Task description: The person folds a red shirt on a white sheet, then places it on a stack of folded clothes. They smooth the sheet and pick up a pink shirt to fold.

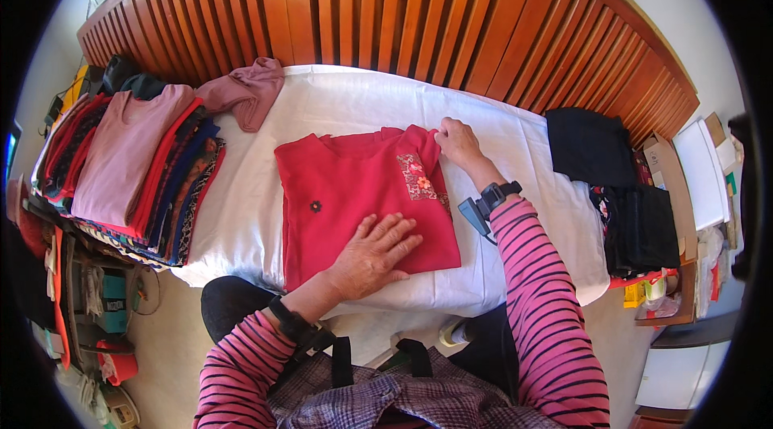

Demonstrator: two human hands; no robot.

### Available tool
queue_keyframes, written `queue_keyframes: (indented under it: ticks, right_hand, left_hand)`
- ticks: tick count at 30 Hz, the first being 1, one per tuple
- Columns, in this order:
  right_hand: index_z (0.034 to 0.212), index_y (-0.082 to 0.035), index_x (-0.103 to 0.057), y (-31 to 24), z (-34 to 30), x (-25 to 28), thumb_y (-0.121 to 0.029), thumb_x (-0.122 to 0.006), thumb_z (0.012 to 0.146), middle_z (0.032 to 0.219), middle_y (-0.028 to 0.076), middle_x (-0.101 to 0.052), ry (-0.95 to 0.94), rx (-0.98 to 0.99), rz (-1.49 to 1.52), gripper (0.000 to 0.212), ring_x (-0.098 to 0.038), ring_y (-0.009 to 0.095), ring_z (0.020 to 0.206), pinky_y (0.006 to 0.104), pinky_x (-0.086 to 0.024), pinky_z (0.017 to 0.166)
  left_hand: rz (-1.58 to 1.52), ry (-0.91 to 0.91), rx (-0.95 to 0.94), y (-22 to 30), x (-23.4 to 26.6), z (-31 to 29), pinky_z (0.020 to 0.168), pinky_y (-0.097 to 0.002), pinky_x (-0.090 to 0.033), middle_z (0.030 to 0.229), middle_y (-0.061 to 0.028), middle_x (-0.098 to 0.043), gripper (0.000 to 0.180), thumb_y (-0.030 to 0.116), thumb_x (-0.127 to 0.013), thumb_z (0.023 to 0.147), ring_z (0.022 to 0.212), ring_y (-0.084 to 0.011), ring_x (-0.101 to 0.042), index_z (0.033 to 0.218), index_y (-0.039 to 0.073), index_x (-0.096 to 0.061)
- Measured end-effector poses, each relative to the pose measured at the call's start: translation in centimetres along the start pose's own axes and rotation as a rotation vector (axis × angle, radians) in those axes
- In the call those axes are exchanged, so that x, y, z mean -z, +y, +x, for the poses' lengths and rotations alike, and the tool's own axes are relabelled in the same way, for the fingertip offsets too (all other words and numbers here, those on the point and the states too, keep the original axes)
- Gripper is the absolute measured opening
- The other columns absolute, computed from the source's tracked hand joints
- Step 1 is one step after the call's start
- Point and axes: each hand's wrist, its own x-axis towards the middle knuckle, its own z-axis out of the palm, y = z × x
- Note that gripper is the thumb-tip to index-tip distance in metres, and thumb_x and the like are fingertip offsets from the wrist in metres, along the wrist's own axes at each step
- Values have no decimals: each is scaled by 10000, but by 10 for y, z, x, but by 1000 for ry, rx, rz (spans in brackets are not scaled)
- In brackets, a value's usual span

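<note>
A red shirt (338,179) lies folded into a rough rectangle on the white sheet (515,179) in front of me. It has a small dark flower on one side and a patterned patch with an orange flower on the other. My left hand (377,256) rests flat on the lower middle of the shirt, fingers stretched out. At the shirt's far right corner, my right hand (459,143) is closed with its fingertips pinching the red cloth.
To the left stands a tall stack of folded clothes with a pink top (129,143) uppermost. A crumpled mauve garment (245,95) lies behind it. Folded black clothes (592,143) sit at the right, beside a cardboard box (672,187). A slatted wooden headboard (370,10) borders the far side.
</note>
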Motion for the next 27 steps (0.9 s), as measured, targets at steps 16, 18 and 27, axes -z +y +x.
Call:
queue_keyframes:
  ticks: [16, 18, 27]
  right_hand:
    - [998, -11, -661, 11, 37, -14, -95, -568, 906, 948, 213, -711, 68, -83, 118, 156, -691, 380, 944, 446, -554, 834]
    - [1030, -23, -651, 13, 31, -5, -93, -570, 909, 1023, 216, -695, 115, -119, 109, 162, -663, 389, 1013, 461, -527, 889]
    - [1252, 7, -556, -28, -47, -25, -165, -593, 944, 1336, 230, -539, 39, 264, -75, 354, -508, 393, 1259, 452, -429, 1057]
  left_hand:
    - [65, -152, -69, 1, -9, 6, 1178, -609, -148, 1596, -47, -315, 698, 465, -627, 903, 1493, -316, -236, 1528, 247, -405]
    - [60, -150, -70, 2, -9, 5, 1176, -608, -156, 1594, -49, -319, 692, 464, -622, 906, 1491, -316, -241, 1526, 244, -408]
    - [58, -66, -79, 1, -13, 2, 1161, -597, -216, 1570, -64, -354, 650, 459, -617, 909, 1474, -309, -278, 1492, 219, -456]
